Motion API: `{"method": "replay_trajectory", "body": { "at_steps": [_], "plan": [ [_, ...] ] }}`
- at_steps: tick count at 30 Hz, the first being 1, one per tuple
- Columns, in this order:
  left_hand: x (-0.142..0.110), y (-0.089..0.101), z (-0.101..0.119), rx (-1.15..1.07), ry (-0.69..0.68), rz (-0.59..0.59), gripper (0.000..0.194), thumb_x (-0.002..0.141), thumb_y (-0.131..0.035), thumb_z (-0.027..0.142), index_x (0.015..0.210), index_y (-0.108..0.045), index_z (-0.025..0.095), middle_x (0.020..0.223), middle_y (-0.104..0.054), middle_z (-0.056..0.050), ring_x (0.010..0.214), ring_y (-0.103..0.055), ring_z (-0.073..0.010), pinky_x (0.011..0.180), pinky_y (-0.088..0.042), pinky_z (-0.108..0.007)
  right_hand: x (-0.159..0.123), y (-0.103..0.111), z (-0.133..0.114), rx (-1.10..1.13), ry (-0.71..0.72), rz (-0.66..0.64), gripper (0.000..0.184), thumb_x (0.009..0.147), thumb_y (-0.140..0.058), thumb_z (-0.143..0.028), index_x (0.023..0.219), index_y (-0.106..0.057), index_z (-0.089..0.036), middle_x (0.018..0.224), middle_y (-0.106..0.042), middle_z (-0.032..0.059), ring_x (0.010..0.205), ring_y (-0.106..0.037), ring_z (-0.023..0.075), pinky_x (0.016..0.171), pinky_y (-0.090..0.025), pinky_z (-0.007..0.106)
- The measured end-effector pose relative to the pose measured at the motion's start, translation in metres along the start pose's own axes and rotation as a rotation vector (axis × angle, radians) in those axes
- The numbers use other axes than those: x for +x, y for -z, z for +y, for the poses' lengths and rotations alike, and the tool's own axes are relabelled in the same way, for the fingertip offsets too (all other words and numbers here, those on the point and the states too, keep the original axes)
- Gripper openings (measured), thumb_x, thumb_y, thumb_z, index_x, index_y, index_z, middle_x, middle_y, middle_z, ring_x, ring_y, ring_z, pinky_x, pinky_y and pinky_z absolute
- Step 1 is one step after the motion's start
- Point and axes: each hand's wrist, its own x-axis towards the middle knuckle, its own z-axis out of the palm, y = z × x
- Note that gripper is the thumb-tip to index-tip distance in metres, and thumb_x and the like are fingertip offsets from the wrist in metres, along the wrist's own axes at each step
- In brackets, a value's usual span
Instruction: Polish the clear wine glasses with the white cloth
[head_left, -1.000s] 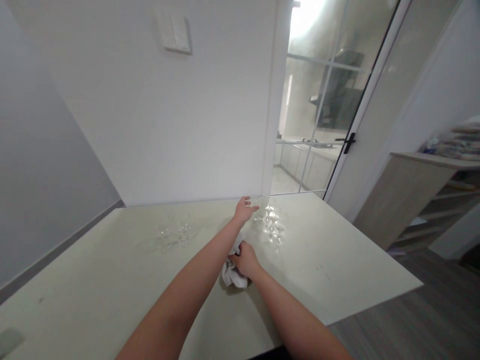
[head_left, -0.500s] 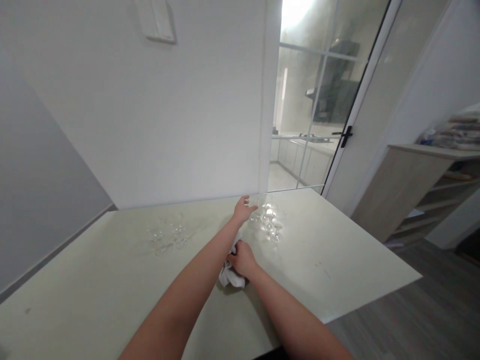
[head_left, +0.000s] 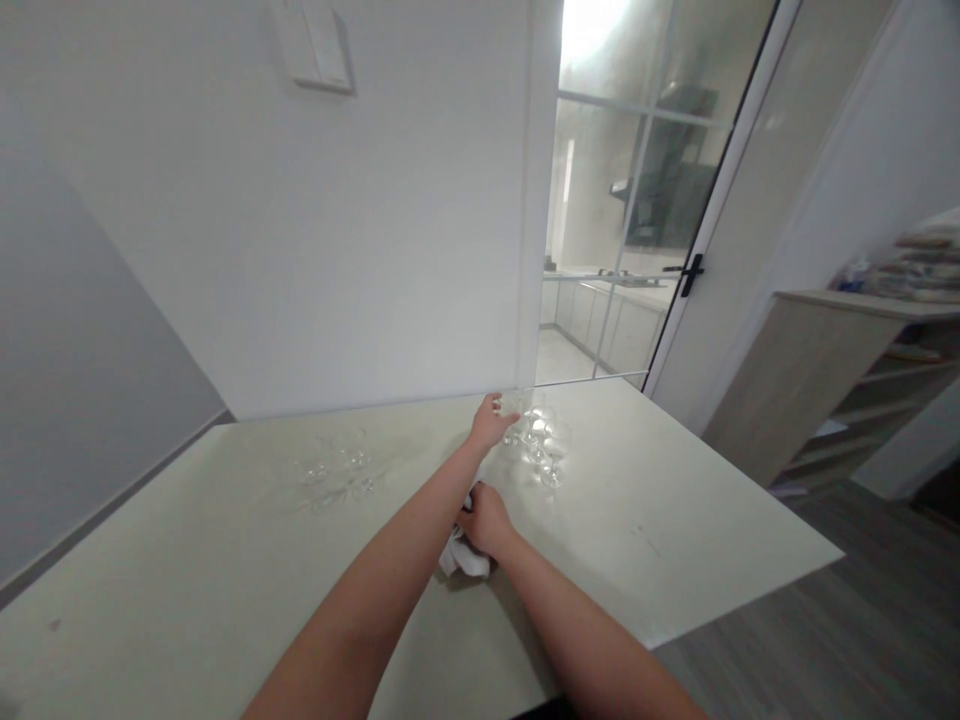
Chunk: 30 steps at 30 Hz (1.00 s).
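Note:
My left hand [head_left: 491, 422] reaches across a pale table [head_left: 187, 580] to a cluster of clear stemmed glasses [head_left: 541, 442] near the far edge. Its fingers curl at the nearest glass, and I cannot tell whether they grip it. My right hand [head_left: 486, 520] rests closer to me, fingers closed on a crumpled white cloth [head_left: 461, 558] that lies on the table. A second group of clear glasses [head_left: 337, 470] stands farther left.
A white wall with a light switch [head_left: 315, 45] rises behind the table. A glass door with a black handle [head_left: 690, 272] stands at the right, and a wooden shelf unit [head_left: 825, 385] farther right. The table's right edge drops to a wood floor.
My left hand has moved slightly forward, up against the nearest glass in the right cluster. My right hand stays on the cloth. The camera has shifted a little.

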Motion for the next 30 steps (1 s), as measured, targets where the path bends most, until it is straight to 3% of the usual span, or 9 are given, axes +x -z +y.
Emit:
{"method": "replay_trajectory", "body": {
  "at_steps": [7, 10, 12, 14, 16, 19, 23, 30],
  "plan": [
    [-0.015, 0.009, 0.009, -0.003, -0.024, 0.07, 0.083, 0.064, -0.08, 0.028, 0.134, -0.038, 0.013, 0.132, -0.048, -0.021, 0.114, -0.055, -0.0274, 0.091, -0.045, -0.038, 0.0, 0.0, 0.003, 0.055, -0.005, 0.016, 0.027, 0.07, -0.067, -0.019, 0.095, -0.061, -0.014, 0.093, -0.066, 0.0091, 0.084, -0.06, 0.0212, 0.072, -0.043, 0.029],
    [-0.042, 0.036, 0.005, 0.053, -0.196, 0.06, 0.065, 0.071, -0.073, 0.034, 0.127, -0.046, 0.017, 0.13, -0.052, -0.015, 0.117, -0.052, -0.0257, 0.092, -0.044, -0.037, 0.0, 0.002, 0.001, 0.084, 0.044, 0.036, 0.034, 0.07, -0.065, -0.017, 0.103, -0.06, -0.014, 0.105, -0.064, 0.0107, 0.095, -0.06, 0.0229, 0.081, -0.045, 0.032],
    [-0.067, 0.062, -0.003, 0.11, -0.288, -0.048, 0.045, 0.076, -0.068, 0.041, 0.114, -0.057, 0.021, 0.118, -0.061, -0.01, 0.108, -0.057, -0.0232, 0.089, -0.045, -0.034, -0.002, 0.002, -0.001, 0.096, 0.137, 0.014, 0.034, 0.07, -0.063, -0.014, 0.104, -0.061, -0.017, 0.114, -0.06, 0.0098, 0.1, -0.058, 0.0223, 0.086, -0.045, 0.032],
    [-0.092, 0.09, -0.015, 0.152, -0.262, -0.152, 0.029, 0.081, -0.06, 0.046, 0.096, -0.065, 0.021, 0.099, -0.067, -0.006, 0.093, -0.061, -0.021, 0.082, -0.046, -0.031, -0.004, 0.002, -0.003, 0.099, 0.275, -0.041, 0.034, 0.069, -0.063, -0.013, 0.102, -0.063, -0.019, 0.12, -0.057, 0.0083, 0.107, -0.055, 0.0219, 0.091, -0.044, 0.032],
    [-0.112, 0.114, -0.028, 0.153, -0.204, -0.24, 0.031, 0.084, -0.054, 0.049, 0.082, -0.066, 0.021, 0.082, -0.067, -0.002, 0.08, -0.06, -0.0196, 0.074, -0.045, -0.028, -0.008, 0.0, -0.005, 0.091, 0.417, -0.11, 0.031, 0.067, -0.066, -0.012, 0.097, -0.065, -0.02, 0.121, -0.056, 0.0074, 0.111, -0.052, 0.0223, 0.094, -0.042, 0.033],
    [-0.13, 0.139, -0.044, 0.075, -0.099, -0.212, 0.036, 0.084, -0.051, 0.051, 0.073, -0.064, 0.019, 0.07, -0.062, 0.0, 0.071, -0.055, -0.0177, 0.065, -0.043, -0.025, -0.014, 0.0, -0.007, 0.076, 0.53, -0.199, 0.023, 0.067, -0.067, -0.013, 0.089, -0.067, -0.02, 0.115, -0.058, 0.0069, 0.108, -0.052, 0.0224, 0.094, -0.042, 0.034],
    [-0.134, 0.151, -0.054, -0.056, -0.024, -0.188, 0.032, 0.078, -0.06, 0.049, 0.073, -0.062, 0.018, 0.067, -0.057, 0.001, 0.066, -0.052, -0.0147, 0.061, -0.04, -0.023, -0.016, 0.004, -0.008, 0.12, 0.574, -0.23, 0.027, 0.068, -0.067, -0.012, 0.093, -0.069, -0.02, 0.117, -0.059, 0.0067, 0.109, -0.052, 0.0223, 0.096, -0.04, 0.034],
    [-0.138, 0.152, -0.055, -0.136, 0.052, -0.218, 0.032, 0.073, -0.065, 0.047, 0.082, -0.061, 0.017, 0.066, -0.058, 0.001, 0.059, -0.049, -0.0123, 0.054, -0.035, -0.021, -0.018, 0.013, -0.013, 0.164, 0.561, -0.228, 0.031, 0.07, -0.064, -0.012, 0.1, -0.07, -0.02, 0.121, -0.06, 0.007, 0.111, -0.053, 0.021, 0.097, -0.04, 0.033]
  ]
}}
